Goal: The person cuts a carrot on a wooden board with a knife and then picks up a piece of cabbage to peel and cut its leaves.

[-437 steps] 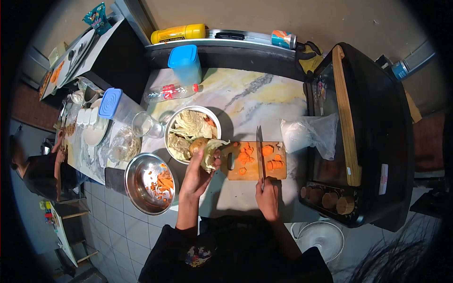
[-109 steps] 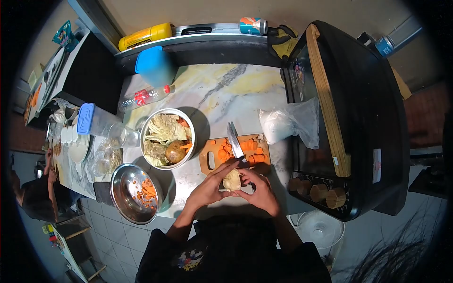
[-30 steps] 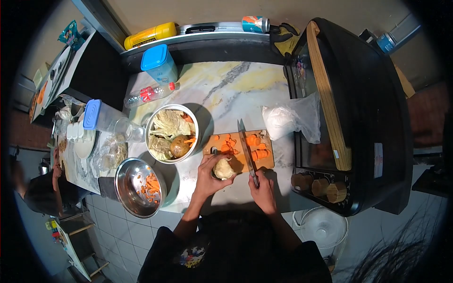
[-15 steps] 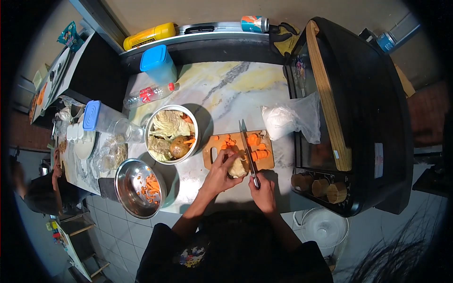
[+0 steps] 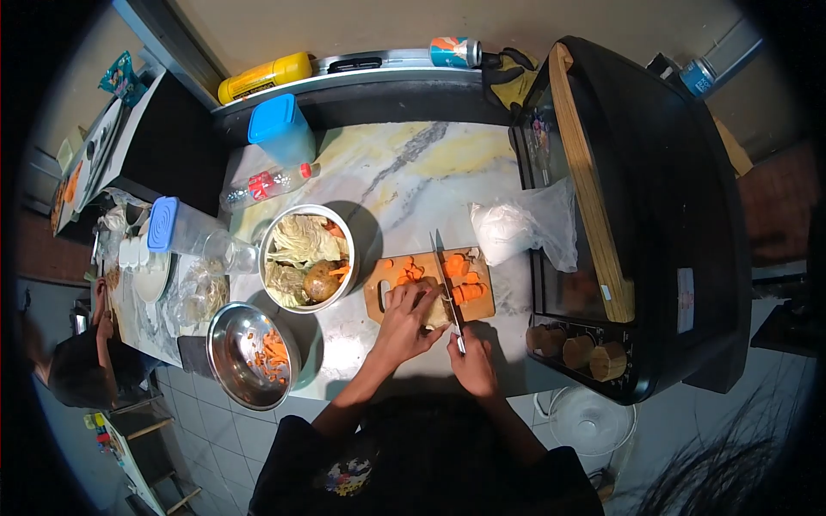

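My left hand (image 5: pixel 404 323) is closed over a pale, brown-edged piece of vegetable (image 5: pixel 439 315), which its fingers largely hide. The vegetable lies at the front of the wooden cutting board (image 5: pixel 373 297). In my right hand (image 5: pixel 473 365) is the handle of a knife (image 5: pixel 444 284). Its long dark blade points away from me across the board, right along the vegetable's right side. Cut orange carrot pieces (image 5: pixel 470 293) lie to the right of the blade, and more carrot slices (image 5: pixel 411 272) sit on its left.
Left of the board stand a white bowl (image 5: pixel 350 268) with cabbage leaves and a potato, and a steel bowl (image 5: pixel 217 357) holding carrot bits. A bag of white powder (image 5: pixel 503 232) rests behind the board, beside a black oven (image 5: pixel 662 224). At far left is another person (image 5: pixel 82 365).
My left fingers have come down flatter over the vegetable and cover more of it. The knife stays beside it, its handle now catching light. The whole view has shifted slightly.
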### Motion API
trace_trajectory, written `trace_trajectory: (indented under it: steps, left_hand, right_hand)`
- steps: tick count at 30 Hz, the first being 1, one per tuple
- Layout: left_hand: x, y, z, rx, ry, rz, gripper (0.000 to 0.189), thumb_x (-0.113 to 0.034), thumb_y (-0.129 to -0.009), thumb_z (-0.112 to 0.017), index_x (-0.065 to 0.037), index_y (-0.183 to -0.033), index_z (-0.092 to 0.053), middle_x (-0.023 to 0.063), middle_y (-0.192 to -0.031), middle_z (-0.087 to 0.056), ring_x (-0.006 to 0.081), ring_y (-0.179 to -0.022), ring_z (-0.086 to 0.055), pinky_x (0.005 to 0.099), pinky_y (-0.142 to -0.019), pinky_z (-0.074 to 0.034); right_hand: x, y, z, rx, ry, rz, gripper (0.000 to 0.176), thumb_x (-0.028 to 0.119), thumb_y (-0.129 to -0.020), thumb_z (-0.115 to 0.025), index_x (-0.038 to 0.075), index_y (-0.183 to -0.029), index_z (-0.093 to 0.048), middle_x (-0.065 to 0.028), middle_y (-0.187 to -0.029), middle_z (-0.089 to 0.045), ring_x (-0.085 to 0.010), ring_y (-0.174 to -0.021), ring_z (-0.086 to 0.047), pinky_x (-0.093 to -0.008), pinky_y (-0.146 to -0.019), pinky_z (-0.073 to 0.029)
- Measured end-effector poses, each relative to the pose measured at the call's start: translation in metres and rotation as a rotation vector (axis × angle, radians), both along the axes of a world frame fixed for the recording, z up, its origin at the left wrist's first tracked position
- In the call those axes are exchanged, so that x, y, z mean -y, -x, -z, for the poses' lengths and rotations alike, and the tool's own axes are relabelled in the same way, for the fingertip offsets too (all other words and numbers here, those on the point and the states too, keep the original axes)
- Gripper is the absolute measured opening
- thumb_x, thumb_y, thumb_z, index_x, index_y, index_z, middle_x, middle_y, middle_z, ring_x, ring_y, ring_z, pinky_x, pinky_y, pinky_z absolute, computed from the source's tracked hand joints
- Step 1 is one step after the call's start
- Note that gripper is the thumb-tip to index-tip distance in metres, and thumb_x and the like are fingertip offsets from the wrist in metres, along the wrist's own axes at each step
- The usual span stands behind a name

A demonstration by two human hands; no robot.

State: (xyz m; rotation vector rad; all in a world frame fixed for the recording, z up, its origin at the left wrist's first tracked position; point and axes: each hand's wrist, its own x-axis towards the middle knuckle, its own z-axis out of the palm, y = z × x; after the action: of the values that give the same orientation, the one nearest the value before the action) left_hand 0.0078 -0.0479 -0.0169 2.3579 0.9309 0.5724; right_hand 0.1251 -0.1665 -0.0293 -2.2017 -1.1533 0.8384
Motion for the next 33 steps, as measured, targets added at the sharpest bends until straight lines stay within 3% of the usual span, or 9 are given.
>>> trace_trajectory:
  steps: [5, 8, 10, 13, 17, 20, 22, 25, 33]
  left_hand:
    - [0.000, 0.001, 0.001, -0.021, 0.023, 0.015, 0.067, -0.022, -0.065, -0.081, -0.003, -0.124, -0.056, 0.0141, -0.119, -0.052, 0.0342, -0.109, -0.048, 0.0431, -0.096, -0.038]
    - [-0.001, 0.001, -0.003, 0.018, 0.035, 0.009, 0.070, -0.024, -0.065, -0.081, -0.003, -0.126, -0.055, 0.0130, -0.121, -0.053, 0.0332, -0.110, -0.049, 0.0425, -0.095, -0.038]
    - [0.000, 0.003, -0.005, 0.027, 0.085, -0.020, 0.070, -0.026, -0.064, -0.082, -0.003, -0.125, -0.056, 0.0120, -0.121, -0.055, 0.0318, -0.109, -0.049, 0.0419, -0.094, -0.039]
    - [0.000, 0.002, -0.001, 0.121, 0.079, -0.031, 0.069, -0.025, -0.063, -0.082, -0.003, -0.123, -0.057, 0.0110, -0.119, -0.057, 0.0304, -0.107, -0.051, 0.0410, -0.093, -0.040]
    - [0.001, 0.002, 0.006, 0.156, 0.061, -0.037, 0.066, -0.024, -0.063, -0.082, -0.003, -0.121, -0.059, 0.0114, -0.117, -0.059, 0.0309, -0.104, -0.053, 0.0405, -0.092, -0.041]
    - [0.002, 0.001, 0.007, 0.135, 0.054, -0.054, 0.067, -0.024, -0.062, -0.083, -0.003, -0.121, -0.059, 0.0112, -0.117, -0.060, 0.0305, -0.105, -0.053, 0.0398, -0.092, -0.041]
    - [0.004, 0.001, 0.006, 0.118, 0.066, -0.076, 0.070, -0.022, -0.059, -0.084, -0.002, -0.122, -0.059, 0.0119, -0.118, -0.060, 0.0306, -0.105, -0.054, 0.0394, -0.090, -0.044]
    - [0.003, 0.001, 0.003, 0.144, 0.133, -0.064, 0.076, -0.019, -0.057, -0.085, -0.001, -0.125, -0.057, 0.0129, -0.119, -0.059, 0.0310, -0.107, -0.056, 0.0392, -0.090, -0.046]
    - [0.003, 0.003, -0.011, 0.098, 0.240, -0.014, 0.083, -0.014, -0.059, -0.084, 0.000, -0.132, -0.049, 0.0171, -0.129, -0.051, 0.0342, -0.117, -0.052, 0.0399, -0.097, -0.045]
  right_hand:
    - [0.001, -0.004, 0.006, -0.016, -0.013, -0.066, 0.022, 0.020, -0.091, -0.053, 0.000, -0.098, -0.052, -0.0263, -0.081, -0.061, -0.0500, -0.079, -0.054, -0.0573, -0.073, -0.041]
    - [0.001, -0.007, 0.016, 0.031, -0.086, -0.150, 0.024, 0.020, -0.095, -0.049, -0.004, -0.097, -0.050, -0.0262, -0.073, -0.060, -0.0451, -0.067, -0.059, -0.0533, -0.064, -0.046]
    - [0.002, -0.005, 0.016, -0.093, -0.074, -0.155, 0.026, 0.019, -0.097, -0.046, -0.007, -0.094, -0.048, -0.0241, -0.064, -0.059, -0.0363, -0.049, -0.060, -0.0457, -0.049, -0.050]
    - [-0.004, -0.005, -0.005, -0.266, -0.006, -0.120, 0.026, 0.019, -0.098, -0.044, -0.007, -0.094, -0.047, -0.0211, -0.058, -0.057, -0.0290, -0.040, -0.058, -0.0389, -0.040, -0.049]
    - [0.000, -0.005, 0.008, -0.197, -0.053, -0.140, 0.027, 0.019, -0.097, -0.045, -0.008, -0.094, -0.047, -0.0213, -0.059, -0.057, -0.0295, -0.041, -0.059, -0.0377, -0.039, -0.049]
    - [0.000, -0.005, 0.011, -0.090, -0.155, -0.168, 0.028, 0.020, -0.097, -0.045, -0.007, -0.094, -0.048, -0.0228, -0.061, -0.058, -0.0357, -0.048, -0.060, -0.0441, -0.049, -0.051]
    - [-0.003, -0.003, 0.001, -0.002, -0.010, -0.184, 0.029, 0.021, -0.096, -0.045, -0.008, -0.100, -0.050, -0.0268, -0.069, -0.060, -0.0440, -0.066, -0.060, -0.0522, -0.065, -0.049]
    - [-0.003, 0.003, -0.008, -0.021, 0.085, -0.136, 0.033, 0.021, -0.095, -0.046, -0.009, -0.108, -0.049, -0.0311, -0.080, -0.060, -0.0492, -0.081, -0.056, -0.0568, -0.076, -0.043]
    - [-0.006, 0.003, -0.019, -0.086, 0.142, -0.127, 0.037, 0.021, -0.093, -0.049, -0.010, -0.114, -0.046, -0.0324, -0.085, -0.059, -0.0494, -0.084, -0.056, -0.0573, -0.075, -0.043]
